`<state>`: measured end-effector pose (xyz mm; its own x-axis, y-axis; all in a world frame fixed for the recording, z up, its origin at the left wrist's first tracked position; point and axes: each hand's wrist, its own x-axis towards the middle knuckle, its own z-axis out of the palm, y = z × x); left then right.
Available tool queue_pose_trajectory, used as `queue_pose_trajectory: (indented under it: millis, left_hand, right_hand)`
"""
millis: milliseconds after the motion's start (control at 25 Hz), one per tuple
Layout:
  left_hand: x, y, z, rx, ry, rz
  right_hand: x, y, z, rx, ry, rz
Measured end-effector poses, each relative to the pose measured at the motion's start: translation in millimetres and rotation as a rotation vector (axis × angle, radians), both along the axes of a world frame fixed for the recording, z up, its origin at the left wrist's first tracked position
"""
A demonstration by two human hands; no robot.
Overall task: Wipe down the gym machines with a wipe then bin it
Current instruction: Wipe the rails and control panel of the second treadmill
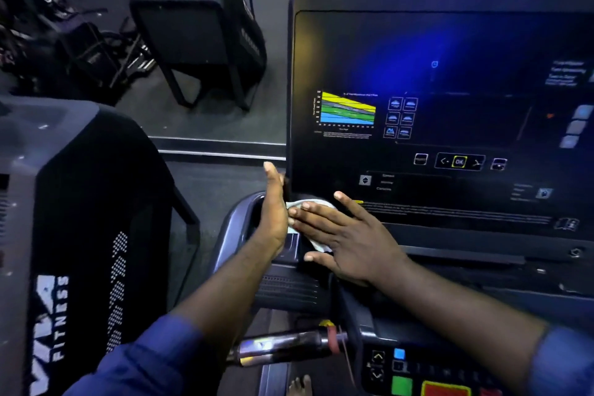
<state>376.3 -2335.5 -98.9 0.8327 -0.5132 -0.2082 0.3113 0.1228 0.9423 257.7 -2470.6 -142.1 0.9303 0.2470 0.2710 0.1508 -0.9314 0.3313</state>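
A treadmill console with a dark glossy display fills the right half of the head view. My right hand lies flat with spread fingers on a white wipe, pressing it against the console's lower left corner. Only small bits of the wipe show around the fingers. My left hand stands edge-on with straight fingers just left of the wipe, against the console's left edge above the grey cup-holder tray.
A neighbouring machine's black housing with white "FITNESS" lettering stands at the left. A metal handgrip and coloured buttons lie below the console. Another black machine and gym gear stand on the grey floor beyond.
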Motion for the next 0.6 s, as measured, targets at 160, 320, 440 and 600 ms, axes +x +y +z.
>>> queue_pose_trajectory:
  millis: [160,320,440,600]
  left_hand:
    - [22.8,-9.7,18.1,-0.018,-0.035,-0.005]
    - [41.6,-12.9,26.7,-0.139,-0.025,-0.077]
    - [48.3,-13.8,35.8,-0.152,-0.063,-0.086]
    - [53.7,-25.4,65.3,-0.177,-0.03,-0.086]
  right_hand:
    - [27.3,32.8,12.2,0.132,-0.122,-0.229]
    - [11.3,43.2,-17.6,0.138,-0.128,-0.257]
    - [23.1,26.2,15.7,0.111,-0.226,-0.322]
    - [59.7,30.9,51.0,0.166,-0.262,-0.39]
